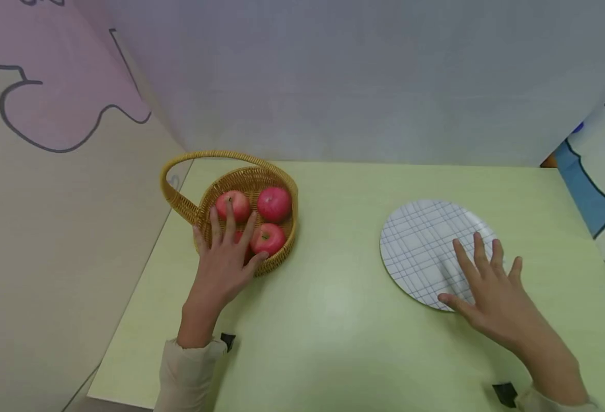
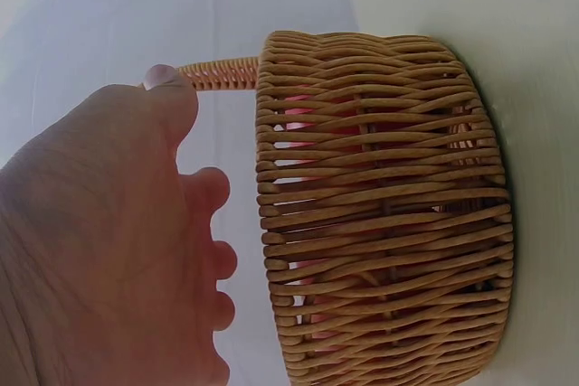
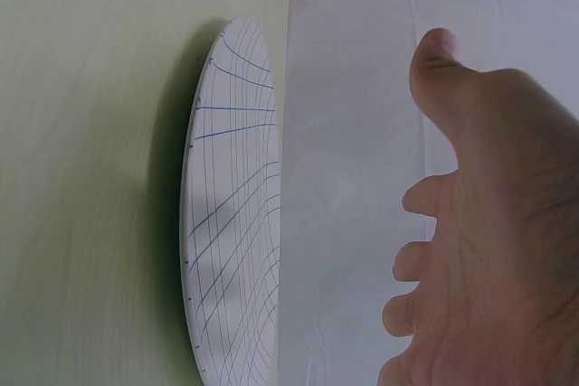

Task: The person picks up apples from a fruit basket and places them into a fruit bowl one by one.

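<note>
My left hand [image 1: 222, 267] is spread with straight fingers over the near rim of a wicker basket [image 1: 293, 229] at the table's left. Inside lie several red apples [image 1: 274, 204], one of them partly hidden under my fingers. In the left wrist view the hand hovers above the woven wall [image 2: 389, 214], holding nothing. At the right, my right hand [image 1: 495, 297] is spread over the near right part of a round white plate [image 1: 421, 246] with a blue line grid. The right wrist view has that hand raised clear of the plate [image 3: 231, 214], with nothing in its fingers.
The basket's tall arched handle [image 1: 220, 154] leans toward the back left. Both things stand on a pale yellow-green table [image 1: 333, 320]. A grey-white wall or sheet [image 1: 333, 86] rises behind it, and panels with cartoon drawings [image 1: 71, 114] flank the sides.
</note>
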A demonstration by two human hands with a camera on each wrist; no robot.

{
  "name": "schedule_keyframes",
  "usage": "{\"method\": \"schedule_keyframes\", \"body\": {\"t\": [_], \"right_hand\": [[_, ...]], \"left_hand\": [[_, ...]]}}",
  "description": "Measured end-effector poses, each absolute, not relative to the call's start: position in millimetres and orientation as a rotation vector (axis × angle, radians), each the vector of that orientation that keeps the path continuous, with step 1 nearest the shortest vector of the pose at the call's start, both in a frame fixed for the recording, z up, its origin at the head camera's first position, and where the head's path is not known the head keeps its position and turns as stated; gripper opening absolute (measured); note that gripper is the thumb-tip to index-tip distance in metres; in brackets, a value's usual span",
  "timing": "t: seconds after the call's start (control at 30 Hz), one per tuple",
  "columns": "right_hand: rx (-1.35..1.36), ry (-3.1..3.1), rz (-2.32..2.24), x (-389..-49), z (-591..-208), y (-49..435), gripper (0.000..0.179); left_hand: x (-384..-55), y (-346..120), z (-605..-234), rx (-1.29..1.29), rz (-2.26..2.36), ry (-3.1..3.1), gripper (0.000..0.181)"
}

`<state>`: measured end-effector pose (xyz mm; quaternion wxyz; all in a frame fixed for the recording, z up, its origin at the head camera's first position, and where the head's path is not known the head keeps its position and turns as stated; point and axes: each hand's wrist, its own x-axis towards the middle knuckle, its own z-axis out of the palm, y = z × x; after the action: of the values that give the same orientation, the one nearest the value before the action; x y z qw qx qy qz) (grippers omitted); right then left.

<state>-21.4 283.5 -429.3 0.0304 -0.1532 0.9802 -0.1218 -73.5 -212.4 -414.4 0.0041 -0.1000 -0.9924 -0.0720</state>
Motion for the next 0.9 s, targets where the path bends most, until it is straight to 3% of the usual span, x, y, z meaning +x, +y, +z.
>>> {"method": "schedule_keyframes", "body": {"t": [0.53,0.73,0.9], "right_hand": [[-0.562,3.054,-0.422,-27,-430,284,0.105],[-0.670,3.107,-0.674,-27,-430,280,0.101],[-0.703,3.185,-0.863,-26,-430,269,0.105]], "left_hand": [[-71,-208,-412,-0.325,-0.272,-3.049,0.082],[-71,-205,-414,-0.282,-0.379,-2.906,0.086],[-66,-207,-420,-0.172,-0.576,-2.654,0.077]]}}
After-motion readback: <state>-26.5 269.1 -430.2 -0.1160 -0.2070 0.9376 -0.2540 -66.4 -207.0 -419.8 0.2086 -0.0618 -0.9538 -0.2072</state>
